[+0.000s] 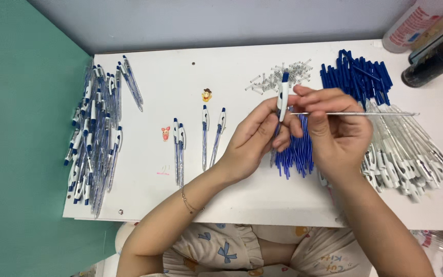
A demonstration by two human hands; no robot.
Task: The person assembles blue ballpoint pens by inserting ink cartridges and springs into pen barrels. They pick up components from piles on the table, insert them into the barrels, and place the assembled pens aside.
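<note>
Both hands met over the middle of the white desk, which stood against a teal wall on the person's left. The left hand was closed around a pen top, white with a blue cap, held upright between thumb and fingers. The right hand pinched a thin refill that lay level, its free end pointing away from the pen top, over a heap of clear barrels at the desk's right side. Under the hands, on the desk, lay a bundle of blue refills. Behind the pen top, toward the far edge, sat a small pile of springs, and right of that a heap of blue caps. At the far right corner stood a white bottle with a red and blue label, tilted out of view, and just beside it a dark bottle lying slantwise. Left of the pen top four finished pens lay in a loose row, two close together and two apart. Near them were two small stickers: an orange one behind the row and a pink one just left of it. Along the desk's left edge lay a large pile of pens, blue and white.
</note>
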